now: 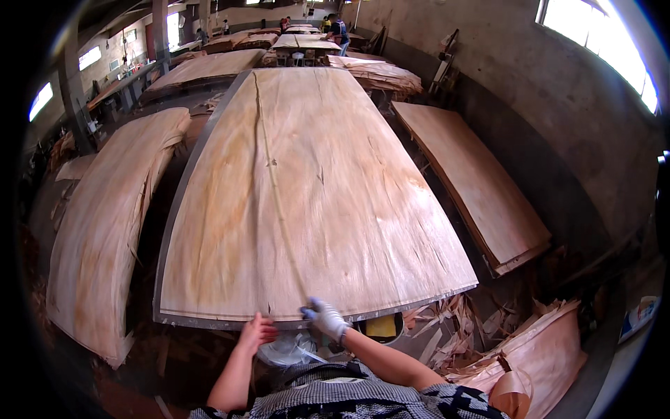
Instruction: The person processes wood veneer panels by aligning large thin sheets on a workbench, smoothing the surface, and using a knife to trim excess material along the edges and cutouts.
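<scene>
A large pale wood veneer sheet (342,209) lies on the long table in front of me, its surface rippled and slightly split. A long thin line (279,202), a seam or a narrow strip, runs down it from the far end to near my right hand. My right hand (326,319), in a white glove with blue fingertips, rests at the sheet's near edge with fingers spread. Bare and lightly curled, my left hand (257,332) is at the same edge, further left, holding nothing I can see.
Veneer stacks stand to the left (112,230) and right (481,181) of the table. Below the near edge are a clear plastic bag (287,349) and a bucket with something yellow (381,327). Veneer scraps (453,328) litter the right floor. A person (339,33) stands at the far tables.
</scene>
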### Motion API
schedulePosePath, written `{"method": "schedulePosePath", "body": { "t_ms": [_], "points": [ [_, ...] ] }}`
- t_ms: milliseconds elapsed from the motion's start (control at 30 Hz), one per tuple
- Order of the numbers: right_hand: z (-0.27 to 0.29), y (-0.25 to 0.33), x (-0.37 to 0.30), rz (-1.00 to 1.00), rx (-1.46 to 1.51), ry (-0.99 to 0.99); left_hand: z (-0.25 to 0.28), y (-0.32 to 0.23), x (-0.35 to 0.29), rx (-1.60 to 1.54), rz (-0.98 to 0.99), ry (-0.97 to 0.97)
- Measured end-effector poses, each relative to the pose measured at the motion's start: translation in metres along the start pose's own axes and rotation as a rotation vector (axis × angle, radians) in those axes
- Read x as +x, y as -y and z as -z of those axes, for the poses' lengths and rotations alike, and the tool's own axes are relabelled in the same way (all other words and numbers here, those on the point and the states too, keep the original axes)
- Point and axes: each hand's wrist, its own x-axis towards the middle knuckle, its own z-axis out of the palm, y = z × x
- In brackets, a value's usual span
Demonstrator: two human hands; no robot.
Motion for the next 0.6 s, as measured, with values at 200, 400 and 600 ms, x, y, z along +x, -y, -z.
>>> {"method": "schedulePosePath", "body": {
  "t_ms": [200, 400, 600],
  "points": [
    [-0.014, 0.022, -0.029, 0.361, -0.578, 0.307, 0.021, -0.014, 0.003, -0.213, -0.163, -0.084],
    [0.049, -0.087, -0.081, -0.047, -0.273, 0.253, 0.114, -0.047, 0.026, 0.658, -0.454, -0.734],
    [0.107, -0.112, -0.146, -0.406, 0.133, -0.154, 0.01, -0.024, 0.0, 1.27, -0.916, -0.76]
  ]
}}
